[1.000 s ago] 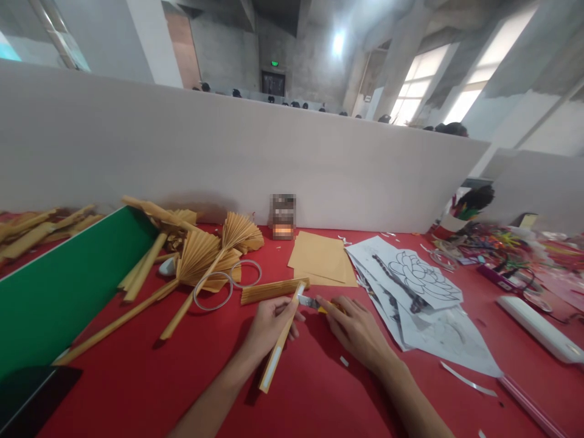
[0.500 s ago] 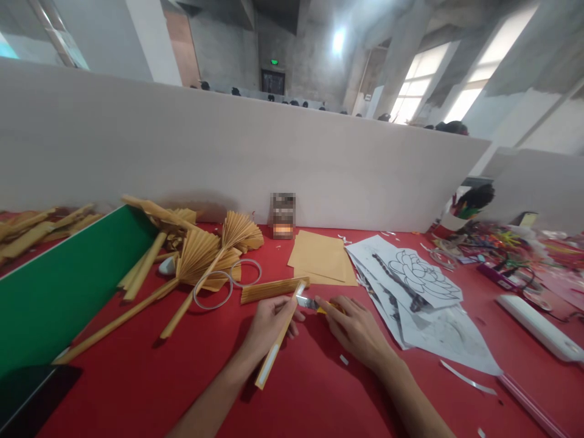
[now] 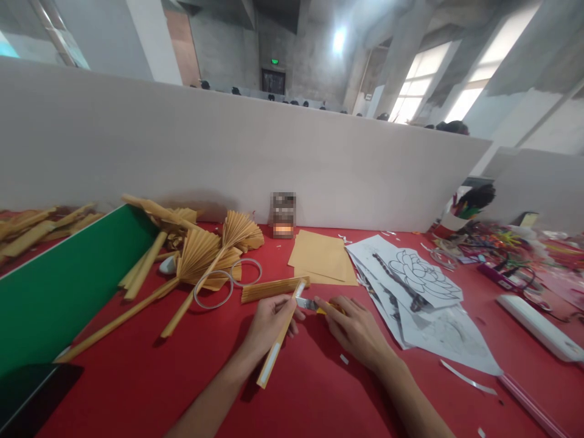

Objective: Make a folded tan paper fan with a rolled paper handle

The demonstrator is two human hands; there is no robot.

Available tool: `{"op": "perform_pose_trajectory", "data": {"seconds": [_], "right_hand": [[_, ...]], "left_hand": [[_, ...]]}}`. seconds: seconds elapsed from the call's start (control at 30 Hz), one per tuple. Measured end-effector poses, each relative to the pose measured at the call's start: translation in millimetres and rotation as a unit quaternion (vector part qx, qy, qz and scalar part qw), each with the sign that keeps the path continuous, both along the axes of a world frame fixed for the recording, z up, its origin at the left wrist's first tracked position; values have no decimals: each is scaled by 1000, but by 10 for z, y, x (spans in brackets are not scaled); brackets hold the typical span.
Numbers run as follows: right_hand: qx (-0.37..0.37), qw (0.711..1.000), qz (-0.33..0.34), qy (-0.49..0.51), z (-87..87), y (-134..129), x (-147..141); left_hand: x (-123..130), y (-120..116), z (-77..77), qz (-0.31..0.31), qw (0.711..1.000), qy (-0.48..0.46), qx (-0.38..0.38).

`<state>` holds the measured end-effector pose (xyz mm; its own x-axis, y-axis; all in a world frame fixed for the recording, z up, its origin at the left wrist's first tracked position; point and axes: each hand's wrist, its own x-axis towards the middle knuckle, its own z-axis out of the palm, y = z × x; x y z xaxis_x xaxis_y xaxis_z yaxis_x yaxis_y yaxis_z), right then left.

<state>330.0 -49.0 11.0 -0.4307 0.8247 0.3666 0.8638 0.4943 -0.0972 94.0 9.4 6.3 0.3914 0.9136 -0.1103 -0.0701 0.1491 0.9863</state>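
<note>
Pinched between the fingers of my left hand is a narrow folded paper strip, tilted, with white tape along its face. My right hand grips a yellow utility knife, its blade at the white tape near the strip's upper end. Just behind my left hand lies a pleated tan paper piece. Square tan sheets rest farther back, in front of a blurred upright box.
Pleated paper fans and two clear rings lie left, beside a green board. Printed drawings, a white glue gun or bar and craft clutter occupy the right. A white partition stands behind.
The lower end of the paper strip has shifted very slightly to the right. Both hands keep nearly the same place and hold.
</note>
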Motion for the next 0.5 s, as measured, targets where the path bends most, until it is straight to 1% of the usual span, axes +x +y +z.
{"op": "perform_pose_trajectory", "data": {"seconds": [0.33,0.5], "right_hand": [[6,1000,-2,-4,-9,-4,-2],[15,1000,-1,-7,-11,-7,-11]], "left_hand": [[-26,-21,40,-6,1000,20,-4],[-39,-5,5,-12,1000,29,-5]]}}
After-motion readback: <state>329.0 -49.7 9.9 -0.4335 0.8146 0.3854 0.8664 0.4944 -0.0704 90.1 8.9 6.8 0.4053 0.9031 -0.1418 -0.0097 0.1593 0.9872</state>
